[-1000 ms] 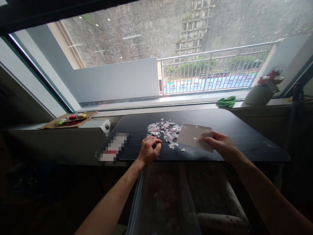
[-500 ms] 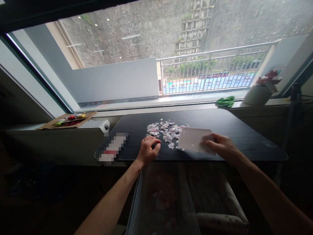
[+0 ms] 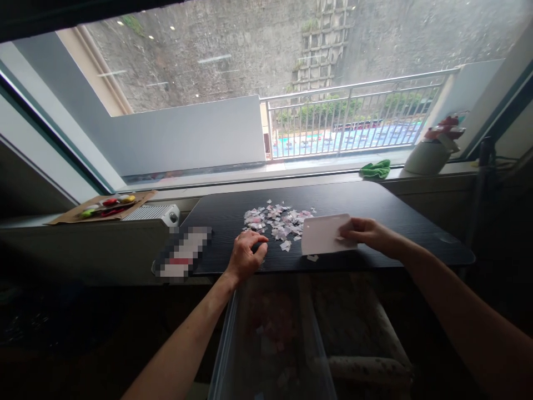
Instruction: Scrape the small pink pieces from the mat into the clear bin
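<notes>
The right hand [image 3: 372, 236] gripped a thin, white, rectangular card [image 3: 325, 233] at its right end, thumb against fingers. During the last second, this card had turned a little, so that its long near side, which had sloped down to the right, lay almost level. It had also come nearer to the front of the black, wood-grained table [image 3: 395, 211]. A small white paper scrap [image 3: 312, 258] showed just beside its near edge, while the pile of torn, whitish paper scraps [image 3: 285, 222] lay on the table, beside the card's left end, its shape little changed. In my judgement, the turn had served the stray paper more than the pile, and the sweeping was unfinished. The left hand [image 3: 245, 256] had stayed curled at the front edge; I could not tell whether it held anything.
</notes>
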{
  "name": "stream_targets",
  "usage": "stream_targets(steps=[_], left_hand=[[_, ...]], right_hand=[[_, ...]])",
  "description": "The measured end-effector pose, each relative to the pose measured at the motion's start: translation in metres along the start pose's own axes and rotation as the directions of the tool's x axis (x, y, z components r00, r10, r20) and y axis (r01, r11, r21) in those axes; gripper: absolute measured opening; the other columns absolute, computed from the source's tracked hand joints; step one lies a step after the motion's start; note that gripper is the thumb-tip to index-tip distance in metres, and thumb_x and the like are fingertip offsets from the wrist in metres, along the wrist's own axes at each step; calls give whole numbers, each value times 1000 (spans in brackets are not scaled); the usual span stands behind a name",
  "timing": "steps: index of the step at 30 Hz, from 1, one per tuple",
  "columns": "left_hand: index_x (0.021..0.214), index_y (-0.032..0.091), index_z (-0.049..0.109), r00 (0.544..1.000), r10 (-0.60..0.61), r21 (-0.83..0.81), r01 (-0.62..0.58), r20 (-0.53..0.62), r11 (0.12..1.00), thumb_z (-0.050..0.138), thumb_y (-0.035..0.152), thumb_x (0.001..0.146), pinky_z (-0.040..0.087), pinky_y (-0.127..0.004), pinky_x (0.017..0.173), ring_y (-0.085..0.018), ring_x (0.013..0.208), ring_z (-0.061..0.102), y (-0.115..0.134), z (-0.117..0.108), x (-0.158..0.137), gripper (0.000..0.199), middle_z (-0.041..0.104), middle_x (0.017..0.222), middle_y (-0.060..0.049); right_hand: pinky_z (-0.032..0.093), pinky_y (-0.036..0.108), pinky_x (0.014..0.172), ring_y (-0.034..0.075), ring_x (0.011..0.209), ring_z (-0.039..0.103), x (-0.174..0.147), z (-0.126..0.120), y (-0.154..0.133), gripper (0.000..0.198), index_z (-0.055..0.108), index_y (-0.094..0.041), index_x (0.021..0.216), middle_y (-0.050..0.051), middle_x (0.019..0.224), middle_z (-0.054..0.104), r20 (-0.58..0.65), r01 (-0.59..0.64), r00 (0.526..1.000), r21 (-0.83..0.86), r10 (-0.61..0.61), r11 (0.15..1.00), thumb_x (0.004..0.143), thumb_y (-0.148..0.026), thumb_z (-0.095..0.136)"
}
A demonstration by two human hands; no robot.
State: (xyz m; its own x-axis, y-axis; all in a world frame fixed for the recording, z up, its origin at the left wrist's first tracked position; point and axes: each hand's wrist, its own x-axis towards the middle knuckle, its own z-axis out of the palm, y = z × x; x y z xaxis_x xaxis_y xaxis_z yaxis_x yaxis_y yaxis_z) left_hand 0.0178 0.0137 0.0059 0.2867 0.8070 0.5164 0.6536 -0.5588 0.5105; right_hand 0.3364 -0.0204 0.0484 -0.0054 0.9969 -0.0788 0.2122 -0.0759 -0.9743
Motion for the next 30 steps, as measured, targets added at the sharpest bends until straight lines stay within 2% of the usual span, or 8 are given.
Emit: stream_targets(steps=[5, 8, 11, 18, 22, 30], left_hand=[[82, 21, 70, 1000, 18, -7, -18, -7, 1000, 54, 26, 79, 46, -39, 93, -20, 93, 61, -1, 0, 0, 17, 69, 90, -4], [82, 22, 70, 1000, 24, -4, -24, -7, 1000, 54, 27, 78, 47, -39, 92, -20, 93, 61, -2, 0, 0, 17, 69, 90, -4], [82, 22, 70, 1000, 27, -2, -27, -7, 1000, 54, 27, 78, 47, -39, 91, -21, 93, 61, -3, 0, 0, 17, 69, 89, -4], [82, 21, 70, 1000, 23, 2, -23, 1, 1000, 53, 28, 79, 47, -40, 91, -21, 92, 61, -2, 0, 0, 18, 69, 88, -5], [82, 22, 70, 1000, 25, -4, -25, -4, 1000, 54, 27, 79, 47, -38, 90, -20, 92, 61, -1, 0, 0, 17, 69, 87, -4], [81, 22, 70, 1000, 22, -1, -22, -9, 1000, 55, 27, 78, 47, -38, 92, -20, 93, 61, -1, -1, 0, 16, 70, 89, -4]], right_hand=[[55, 32, 72, 19, 72, 70, -13, -23, 5, 30, 73, -18, 80, 3, 81, 76, 13, -51, 999, -15, 51, 999, 56, -35, 80], [56, 32, 71, 20, 73, 70, -16, -30, 11, 29, 73, -19, 78, 3, 80, 75, -11, -86, 996, -1, 86, 996, 54, -34, 80], [56, 33, 72, 21, 73, 70, -13, -31, 16, 29, 72, -19, 74, 4, 79, 75, -45, -95, 994, 18, 96, 995, 50, -34, 81], [55, 33, 75, 22, 75, 70, -18, -31, 18, 30, 73, -19, 76, 4, 81, 76, -11, -97, 995, 1, 97, 995, 52, -37, 80], [55, 34, 73, 23, 77, 70, -24, -33, 17, 39, 74, -18, 78, 5, 83, 76, -3, -105, 994, -33, 105, 994, 50, -43, 81], [54, 32, 67, 22, 73, 69, -28, -38, 14, 43, 73, -18, 79, 6, 81, 75, -45, -51, 998, -75, 48, 996, 50, -48, 82]])
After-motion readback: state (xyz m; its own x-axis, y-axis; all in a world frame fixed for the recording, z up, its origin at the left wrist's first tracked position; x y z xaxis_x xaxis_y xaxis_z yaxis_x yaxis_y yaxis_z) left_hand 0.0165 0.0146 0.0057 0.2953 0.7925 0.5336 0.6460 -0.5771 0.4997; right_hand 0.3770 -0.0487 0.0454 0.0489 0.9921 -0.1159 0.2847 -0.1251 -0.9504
